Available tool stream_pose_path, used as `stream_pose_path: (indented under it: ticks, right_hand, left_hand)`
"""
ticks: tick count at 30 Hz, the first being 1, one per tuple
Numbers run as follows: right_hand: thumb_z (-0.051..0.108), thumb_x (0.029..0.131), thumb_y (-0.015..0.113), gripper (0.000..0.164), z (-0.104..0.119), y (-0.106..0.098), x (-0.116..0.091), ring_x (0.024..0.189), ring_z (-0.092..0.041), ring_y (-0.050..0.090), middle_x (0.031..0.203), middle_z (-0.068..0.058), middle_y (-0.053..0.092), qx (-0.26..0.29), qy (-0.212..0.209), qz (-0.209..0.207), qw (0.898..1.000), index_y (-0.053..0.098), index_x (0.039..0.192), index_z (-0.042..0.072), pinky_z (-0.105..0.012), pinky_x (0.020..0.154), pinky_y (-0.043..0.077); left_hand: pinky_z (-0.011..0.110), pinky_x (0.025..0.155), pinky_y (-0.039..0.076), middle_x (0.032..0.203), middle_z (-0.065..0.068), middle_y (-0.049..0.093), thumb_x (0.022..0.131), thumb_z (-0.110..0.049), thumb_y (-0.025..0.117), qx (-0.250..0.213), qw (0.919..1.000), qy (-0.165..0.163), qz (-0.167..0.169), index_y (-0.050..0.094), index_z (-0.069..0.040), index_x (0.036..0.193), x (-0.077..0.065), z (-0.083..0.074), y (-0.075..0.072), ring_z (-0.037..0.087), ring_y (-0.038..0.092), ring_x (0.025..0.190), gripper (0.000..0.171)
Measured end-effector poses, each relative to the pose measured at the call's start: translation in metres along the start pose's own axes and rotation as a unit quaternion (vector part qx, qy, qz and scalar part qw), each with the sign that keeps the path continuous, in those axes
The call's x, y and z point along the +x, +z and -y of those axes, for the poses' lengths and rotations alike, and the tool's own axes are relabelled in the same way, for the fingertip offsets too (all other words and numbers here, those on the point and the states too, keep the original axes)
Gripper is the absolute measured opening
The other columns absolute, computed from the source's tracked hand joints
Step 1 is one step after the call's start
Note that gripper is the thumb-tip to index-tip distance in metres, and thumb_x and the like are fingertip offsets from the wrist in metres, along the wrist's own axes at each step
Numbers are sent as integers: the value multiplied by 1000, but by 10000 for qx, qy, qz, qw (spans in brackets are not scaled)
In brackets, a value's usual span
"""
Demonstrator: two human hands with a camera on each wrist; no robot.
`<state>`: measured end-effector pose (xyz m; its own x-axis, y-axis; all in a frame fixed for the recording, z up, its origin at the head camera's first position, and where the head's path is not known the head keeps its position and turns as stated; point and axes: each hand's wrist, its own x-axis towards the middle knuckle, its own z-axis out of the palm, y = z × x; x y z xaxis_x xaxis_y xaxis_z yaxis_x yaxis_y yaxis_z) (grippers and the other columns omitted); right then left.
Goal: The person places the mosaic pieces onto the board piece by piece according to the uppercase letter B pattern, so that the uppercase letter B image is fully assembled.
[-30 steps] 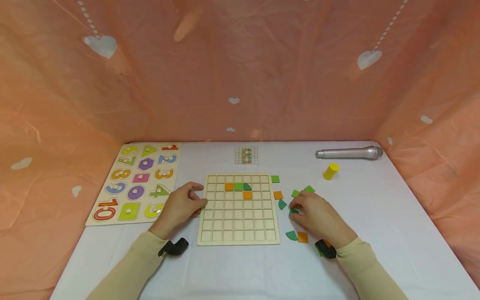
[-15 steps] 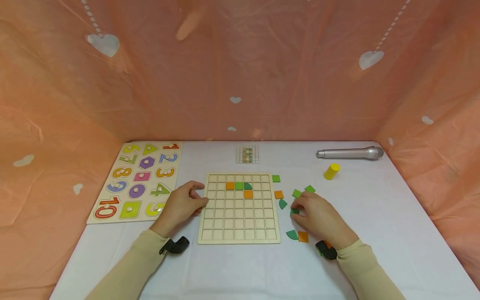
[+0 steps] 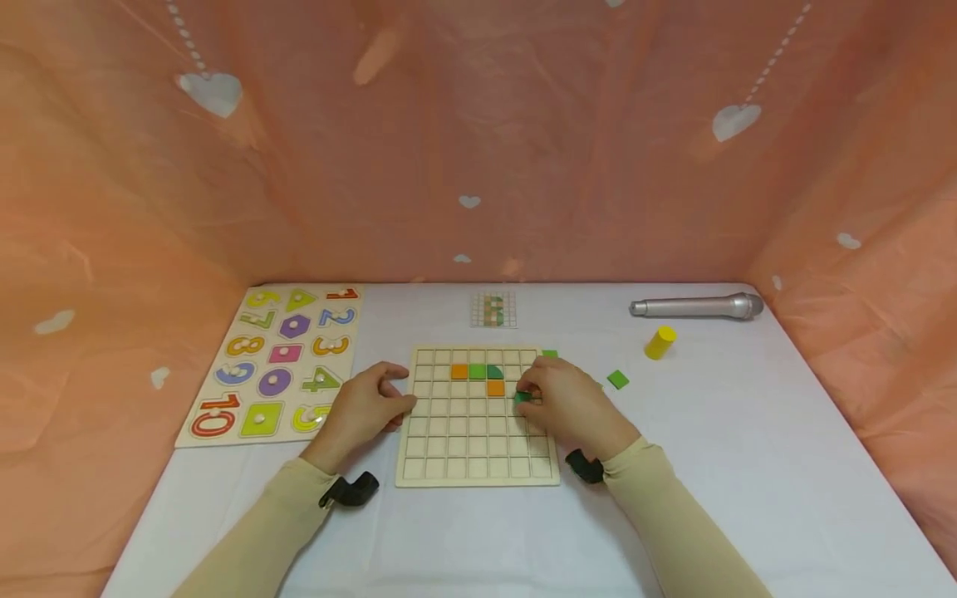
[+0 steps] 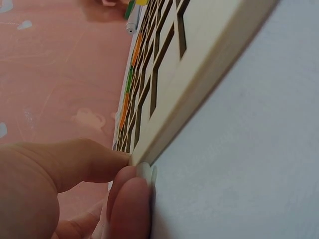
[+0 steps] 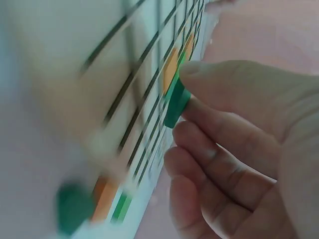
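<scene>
A pale wooden grid board (image 3: 456, 448) lies flat in the middle of the table. On it sit two orange square tiles (image 3: 459, 372), a light green square (image 3: 477, 372) and a dark green quarter-circle (image 3: 495, 372). My left hand (image 3: 360, 415) holds the board's left edge; the left wrist view has the thumb (image 4: 94, 160) and bent fingers against that edge. Over the board's right side, my right hand (image 3: 571, 407) pinches a dark green tile (image 5: 177, 105) between thumb and index finger. The tile is just above the cells; its full outline is partly covered by the fingers.
Loose tiles lie right of the board, including a light green square (image 3: 617, 379); my right arm hides others. A small pattern card (image 3: 493, 310) is behind the board, a number puzzle (image 3: 272, 365) at left. A yellow cylinder (image 3: 661, 342) and silver microphone (image 3: 695, 306) stand back right.
My right hand has moved left from the loose tiles to over the board, carrying the dark green tile. My left hand has stayed at the board's edge.
</scene>
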<state>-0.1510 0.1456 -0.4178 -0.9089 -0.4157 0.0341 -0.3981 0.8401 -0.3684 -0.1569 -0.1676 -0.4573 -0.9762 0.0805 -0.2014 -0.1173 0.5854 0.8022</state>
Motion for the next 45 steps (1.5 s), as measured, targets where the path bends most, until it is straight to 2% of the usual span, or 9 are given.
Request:
stream_pose_path:
  ticks: [6,17,23,45]
  right_hand:
    - [24,85,78,15,16,13,16,86,-10,57,92,5,64,25,-327,142,9994,76,97,16,-31,77,52]
    - [22,83,80,14,25,21,17,85,-9,57,89,7,62,-67,-440,123,9989,76,95,17,-30,70,51]
    - [21,83,79,12,25,22,17,83,-8,56,89,7,61,-137,-419,129,9989,75,95,18,-30,67,51]
    - [21,83,81,18,20,23,19,85,-8,56,90,6,61,-216,-507,89,9984,77,100,17,-28,73,51]
  left_hand:
    - [30,60,54,81,5,66,86,-24,75,-55,10000,25,-6,60,-13,128,1,-1,2,17,65,62,47]
    - [29,60,54,82,5,66,86,-24,75,-35,10000,-35,-38,60,-13,128,0,-3,1,16,64,62,46]
    - [29,59,54,81,5,66,86,-24,75,-30,10000,-76,-39,60,-13,128,-1,-4,0,17,64,62,46]
    - [30,61,54,82,5,66,86,-24,75,54,10000,-32,-6,59,-13,128,1,0,1,17,64,62,46]
